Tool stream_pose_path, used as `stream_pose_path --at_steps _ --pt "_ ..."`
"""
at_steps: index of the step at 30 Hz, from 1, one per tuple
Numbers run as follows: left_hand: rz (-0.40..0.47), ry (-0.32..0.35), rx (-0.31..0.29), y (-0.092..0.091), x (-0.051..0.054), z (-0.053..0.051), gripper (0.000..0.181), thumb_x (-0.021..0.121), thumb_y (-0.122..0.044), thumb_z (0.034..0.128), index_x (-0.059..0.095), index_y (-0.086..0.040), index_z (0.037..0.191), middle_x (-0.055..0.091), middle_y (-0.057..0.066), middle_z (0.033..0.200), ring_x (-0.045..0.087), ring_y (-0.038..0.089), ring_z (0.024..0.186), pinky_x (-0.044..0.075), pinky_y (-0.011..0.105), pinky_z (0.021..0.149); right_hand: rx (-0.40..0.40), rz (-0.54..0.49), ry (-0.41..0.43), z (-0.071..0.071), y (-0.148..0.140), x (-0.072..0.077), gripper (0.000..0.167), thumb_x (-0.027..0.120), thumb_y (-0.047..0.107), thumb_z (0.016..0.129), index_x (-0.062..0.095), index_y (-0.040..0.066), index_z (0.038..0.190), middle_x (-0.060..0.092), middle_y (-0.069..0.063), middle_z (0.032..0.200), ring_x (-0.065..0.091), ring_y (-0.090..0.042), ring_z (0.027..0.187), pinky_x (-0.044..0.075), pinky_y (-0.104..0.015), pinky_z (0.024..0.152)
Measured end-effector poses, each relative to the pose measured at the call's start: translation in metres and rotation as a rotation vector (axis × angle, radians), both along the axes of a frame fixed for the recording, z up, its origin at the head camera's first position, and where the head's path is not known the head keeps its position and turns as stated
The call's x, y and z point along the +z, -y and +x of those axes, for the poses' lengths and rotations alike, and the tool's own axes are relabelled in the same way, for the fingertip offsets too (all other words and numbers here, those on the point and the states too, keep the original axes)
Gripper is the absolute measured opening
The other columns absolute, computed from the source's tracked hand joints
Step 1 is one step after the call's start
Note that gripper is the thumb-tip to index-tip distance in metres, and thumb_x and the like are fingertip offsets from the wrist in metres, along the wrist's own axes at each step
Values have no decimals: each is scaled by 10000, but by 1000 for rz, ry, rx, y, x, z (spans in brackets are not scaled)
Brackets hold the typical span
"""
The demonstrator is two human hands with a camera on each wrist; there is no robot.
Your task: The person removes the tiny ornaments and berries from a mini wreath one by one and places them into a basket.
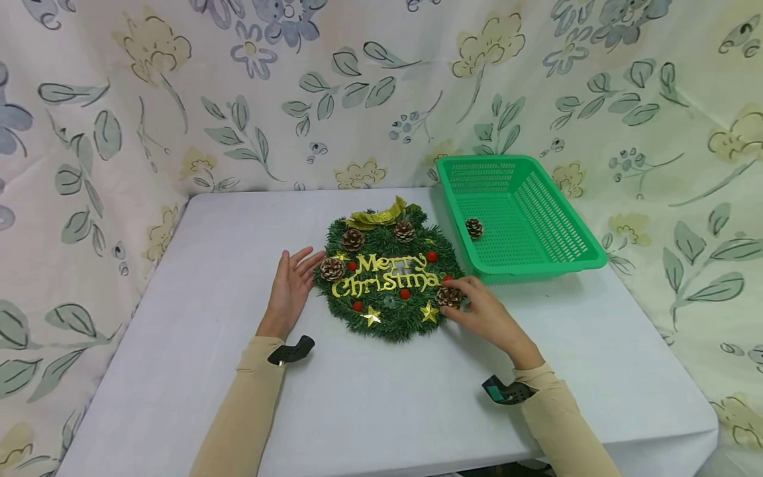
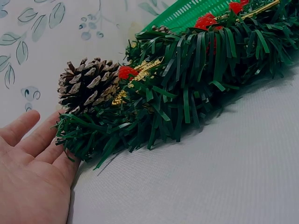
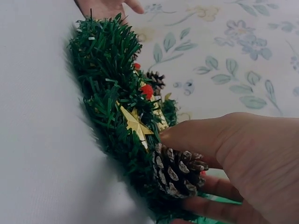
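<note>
A green Christmas wreath (image 1: 396,329) lies on the table, with gold "Merry Christmas" lettering (image 1: 384,281), gold stars, red berries and a gold ribbon (image 1: 378,217) at its top. My right hand (image 1: 485,319) holds a pine cone (image 1: 448,297) between thumb and fingers at the wreath's lower right; the right wrist view shows this cone (image 3: 175,170) against the greenery. At the left rim, my left hand (image 1: 289,291) has its palm turned up and its fingertips by the wreath's edge, close to another pine cone (image 2: 88,86). Two more cones sit near the top.
A green plastic basket (image 1: 539,268) stands at the back right of the white-covered table (image 1: 381,404), close beside the wreath. One pine cone (image 1: 474,228) lies in it. Floral cloth (image 1: 334,132) hangs behind and along the sides.
</note>
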State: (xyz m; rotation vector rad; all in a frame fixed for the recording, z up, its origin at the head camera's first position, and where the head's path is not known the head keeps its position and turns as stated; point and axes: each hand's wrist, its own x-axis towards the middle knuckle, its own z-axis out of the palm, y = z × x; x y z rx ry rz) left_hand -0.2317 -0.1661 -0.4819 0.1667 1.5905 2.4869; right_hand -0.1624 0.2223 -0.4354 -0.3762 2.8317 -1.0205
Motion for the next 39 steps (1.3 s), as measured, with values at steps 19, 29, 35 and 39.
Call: stream_pose_path --at_steps 19,29,35,39 --pt "-3 9 3 -1 0 0 720 119 -543 1099 168 -44 1616 305 210 1645 253 262 1559 36 425 1310 -15 37 -25 1 2 0 565 745 268 940 538 135 1448 524 -138 1355 610 -227 955 537 -372 794" --pt "-4 1 -2 0 0 -1 727 123 -550 1096 165 -44 1616 303 209 1647 255 263 1558 33 427 1310 0 7 -83 1 -1 3 544 741 242 947 542 124 1440 545 -111 1333 614 -243 1031 554 -408 850" --pt "-2 2 -4 0 -1 -1 725 120 -548 1096 163 -46 1618 299 212 1647 242 263 1563 32 431 1310 7 -27 -96 2 -1 5 527 733 244 955 549 114 1432 545 -114 1332 582 -253 1102 544 -450 881" --pt "-6 4 -1 0 -2 0 720 117 -547 1097 165 -54 1619 311 203 1644 246 259 1561 38 433 1309 6 -28 -107 3 -1 6 519 730 239 956 553 113 1428 546 -111 1330 575 -245 1098 544 -458 880"
